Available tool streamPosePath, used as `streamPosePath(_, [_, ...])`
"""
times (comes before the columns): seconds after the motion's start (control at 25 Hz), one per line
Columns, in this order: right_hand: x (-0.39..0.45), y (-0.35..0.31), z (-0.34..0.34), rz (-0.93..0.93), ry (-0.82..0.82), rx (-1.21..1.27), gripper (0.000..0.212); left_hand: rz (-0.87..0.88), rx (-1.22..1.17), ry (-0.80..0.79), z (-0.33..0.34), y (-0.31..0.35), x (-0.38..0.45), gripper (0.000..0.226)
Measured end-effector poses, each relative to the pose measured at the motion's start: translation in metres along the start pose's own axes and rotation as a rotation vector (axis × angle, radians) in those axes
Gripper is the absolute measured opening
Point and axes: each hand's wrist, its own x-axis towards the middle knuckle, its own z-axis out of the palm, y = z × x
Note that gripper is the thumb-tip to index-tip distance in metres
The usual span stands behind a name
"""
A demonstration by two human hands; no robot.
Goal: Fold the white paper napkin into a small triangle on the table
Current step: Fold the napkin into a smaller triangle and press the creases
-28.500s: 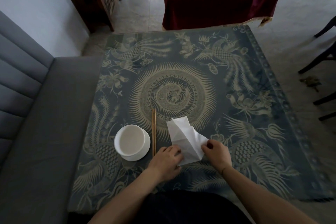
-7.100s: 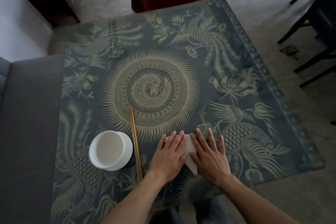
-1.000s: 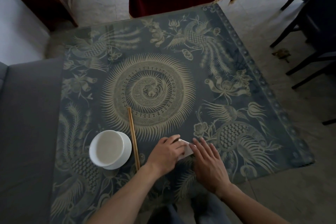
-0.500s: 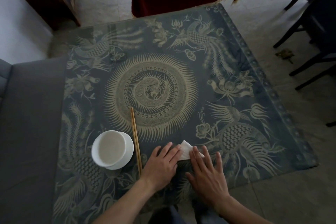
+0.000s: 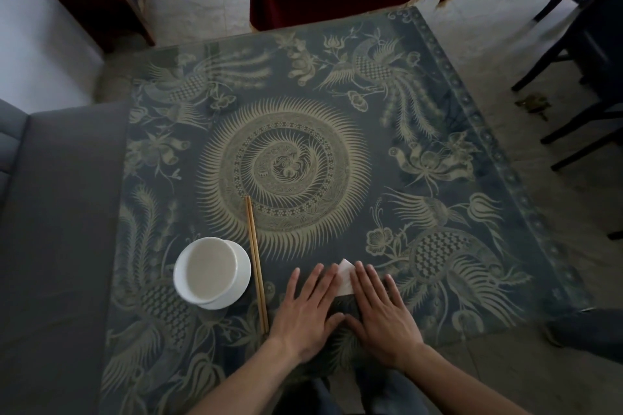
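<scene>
Your left hand [image 5: 308,308] and your right hand [image 5: 379,310] both lie flat on the table [image 5: 438,131], palms down, with the fingers stretched and a little spread. They are released, not clenched, and they grasp nothing; they only press down. The two hands are side by side near the near edge of the table, and the thumbs almost meet between them.

The white paper napkin [image 5: 344,276] is under your fingers, between the two hands. Only a small white part shows in the gap: a point at the far side and a straight edge at the near side, so it looks like a small triangle. The inner fingers of both hands cover its left and right sides, so you cannot see the whole shape.

To the left of your left hand, a pair of wooden chopsticks [image 5: 257,263] lies on the table, going from near to far. Just to the left of them stands a white bowl [image 5: 211,269] on a small white saucer [image 5: 243,274].

The table has a dark cover with a pale pattern of birds, flowers and a big round figure in the middle. A grey sofa [image 5: 57,229] stands at the left side of the table.
</scene>
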Motion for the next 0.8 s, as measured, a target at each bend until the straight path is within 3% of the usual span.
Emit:
streamPosePath(0.2, [0.000, 0.000, -0.002, -0.006, 0.036, 0.022, 0.080, -0.136, -0.021, 0.033, 0.008, 0.001, -0.027, 0.070])
streamPosePath(0.44, [-0.020, 0.001, -0.004, -0.048, 0.054, 0.020, 0.070, -0.031, -0.067, 0.059, 0.008, 0.038, -0.014, 0.068])
streamPosePath(0.8, [-0.029, 0.006, -0.003, -0.047, 0.028, 0.020, 0.067, -0.126, -0.117, 0.062, 0.016, 0.046, -0.014, 0.068])
